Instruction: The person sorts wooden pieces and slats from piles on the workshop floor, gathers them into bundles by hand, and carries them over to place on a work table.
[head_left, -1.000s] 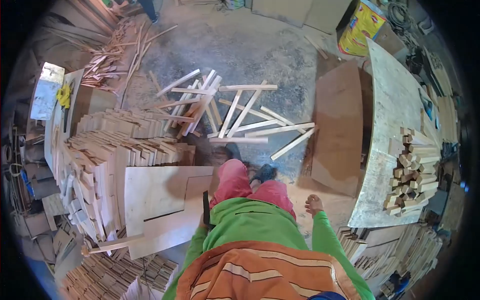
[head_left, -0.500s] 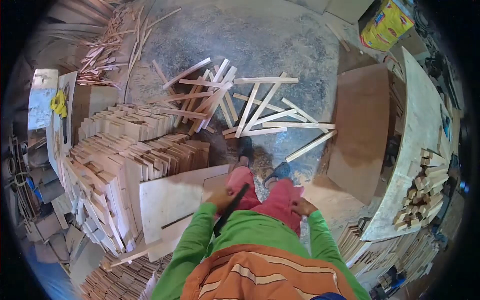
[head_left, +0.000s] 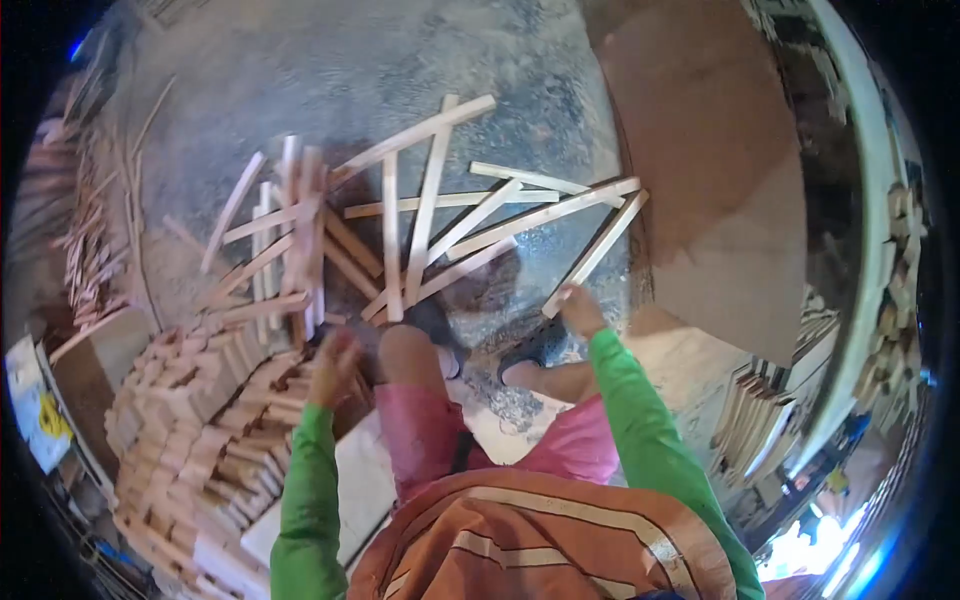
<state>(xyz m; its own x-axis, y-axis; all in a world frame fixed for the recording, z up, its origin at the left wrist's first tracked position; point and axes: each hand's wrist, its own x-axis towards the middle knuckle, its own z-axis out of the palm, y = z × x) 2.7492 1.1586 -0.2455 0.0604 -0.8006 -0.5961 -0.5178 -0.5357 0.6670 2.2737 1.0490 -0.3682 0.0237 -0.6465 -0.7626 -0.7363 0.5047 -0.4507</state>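
Observation:
My left hand [head_left: 336, 366], blurred, reaches down beside my knee with its fingers apart and nothing visible in them. It is nearest to a crossed heap of wooden strips [head_left: 310, 230] on the floor. My right hand [head_left: 580, 308] is low at the right, fingers loosely extended by the near end of a slanting wooden strip [head_left: 605, 245]. Whether the fingertips touch that strip, I cannot tell. Between my hands and further off lie several more pale strips [head_left: 430, 190], crossing one another.
Stacked wood pieces [head_left: 225, 420] rise close on my left, with a pale board [head_left: 365, 475] by my leg. A large brown panel [head_left: 710, 180] leans at the right. More cut pieces [head_left: 750, 425] stand below it. Thin offcuts [head_left: 95, 240] lie far left.
Both hands have moved from beside my thighs down and forward toward the floor strips. My body has bent and my view has come closer to them. The dark long item by my left hand is out of sight.

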